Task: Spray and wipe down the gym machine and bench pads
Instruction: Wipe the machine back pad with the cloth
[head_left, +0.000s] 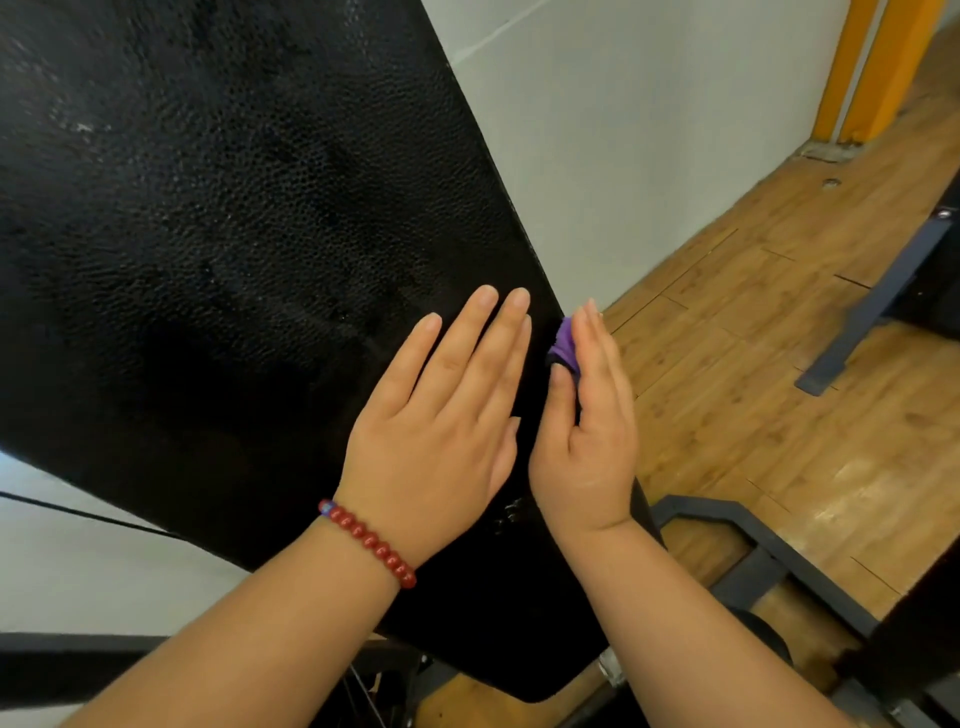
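Black bench pad (208, 234) under left hand (441, 421), fingers (470, 338) flat; right hand (592, 431) pinches purple cloth (563, 345) at edge.

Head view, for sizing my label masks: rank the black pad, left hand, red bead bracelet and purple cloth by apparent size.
1. black pad
2. left hand
3. red bead bracelet and purple cloth: too close to rank, since the cloth is mostly hidden in the right hand.
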